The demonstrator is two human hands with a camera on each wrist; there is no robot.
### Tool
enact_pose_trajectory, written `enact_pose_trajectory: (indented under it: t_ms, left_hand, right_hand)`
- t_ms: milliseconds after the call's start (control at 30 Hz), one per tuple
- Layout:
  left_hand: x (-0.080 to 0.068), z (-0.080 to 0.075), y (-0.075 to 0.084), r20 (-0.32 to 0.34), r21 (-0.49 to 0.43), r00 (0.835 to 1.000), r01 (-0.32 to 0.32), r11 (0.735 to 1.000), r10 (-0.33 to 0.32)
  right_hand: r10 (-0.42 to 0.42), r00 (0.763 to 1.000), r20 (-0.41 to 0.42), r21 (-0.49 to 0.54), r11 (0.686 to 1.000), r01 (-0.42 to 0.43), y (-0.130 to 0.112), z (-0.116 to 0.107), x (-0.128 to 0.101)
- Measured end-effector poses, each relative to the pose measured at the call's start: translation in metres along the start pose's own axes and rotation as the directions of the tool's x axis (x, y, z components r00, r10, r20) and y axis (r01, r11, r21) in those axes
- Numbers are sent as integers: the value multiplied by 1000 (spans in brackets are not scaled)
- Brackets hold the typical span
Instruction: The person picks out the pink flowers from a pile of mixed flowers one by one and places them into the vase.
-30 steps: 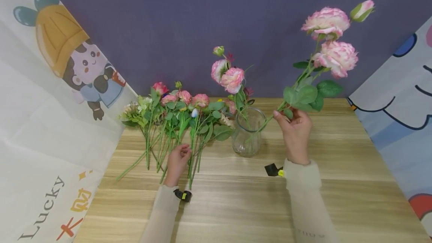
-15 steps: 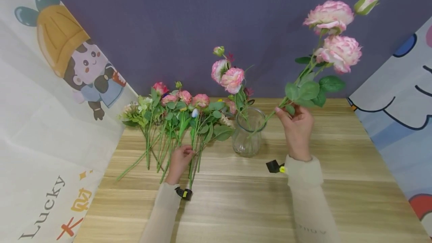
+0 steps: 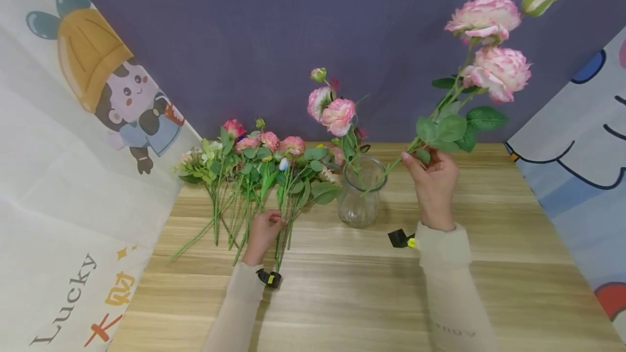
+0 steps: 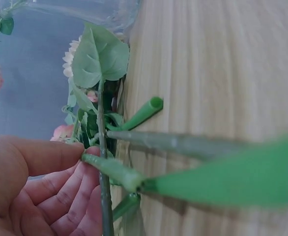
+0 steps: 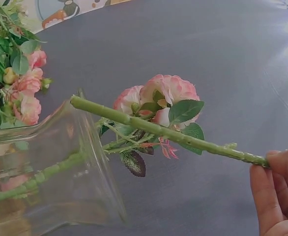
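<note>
My right hand (image 3: 437, 192) pinches the green stem of an artificial pink-and-white peony (image 3: 496, 72) with two blooms and a bud. The stem's lower end (image 5: 85, 104) overlaps the mouth of a clear glass vase (image 3: 358, 208), its tip near the rim in the right wrist view. A similar pink flower spray (image 3: 337, 115) stands in the vase, leaning left. Low over the flowers lying on the table, my left hand (image 3: 264, 237) has thumb and index finger on a green stem (image 4: 112, 171). A darker stem (image 4: 103, 147) with a leaf crosses in front of its fingers.
Several artificial flowers (image 3: 259, 162), pink, white and green, lie left of the vase with their stems toward the front. A dark panel (image 3: 244, 42) stands behind the wooden table (image 3: 342, 297). Printed cloths hang at the left (image 3: 63, 178) and right (image 3: 577, 178).
My right hand has drawn the peony slightly up and to the right. My left hand has shifted a little rightward among the stems. The vase stays in place.
</note>
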State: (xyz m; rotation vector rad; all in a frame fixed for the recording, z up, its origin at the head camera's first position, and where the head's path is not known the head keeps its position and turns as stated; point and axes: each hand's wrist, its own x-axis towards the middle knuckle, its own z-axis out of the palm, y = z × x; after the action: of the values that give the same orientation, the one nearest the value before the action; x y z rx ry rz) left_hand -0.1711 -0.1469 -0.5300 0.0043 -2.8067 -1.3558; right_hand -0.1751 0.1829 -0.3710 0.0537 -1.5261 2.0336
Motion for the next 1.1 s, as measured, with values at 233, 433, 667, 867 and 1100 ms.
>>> enact_pose_trajectory:
  t_ms: [233,433,667,867,1100]
  left_hand:
    - [0,0,3,0,-22,1000,19,1000,-19]
    - [1,0,3,-3,-38,999,35,999,-35]
    - [1,2,5,-11,-49,999,41,998,-41]
    - [0,4,5,-16,-61,998,58,996,-59]
    - [1,6,4,-26,-65,998,52,997,-54]
  right_hand:
    - [-8,1000,2,-11,1000,8,0,1,2]
    - [-34,999,1,16,999,34,-1,1,5]
    - [-45,999,14,24,999,45,-4,2,9]
    - [-37,999,22,7,999,37,-4,2,10]
    - [-20,999,28,-16,1000,21,0,2,10]
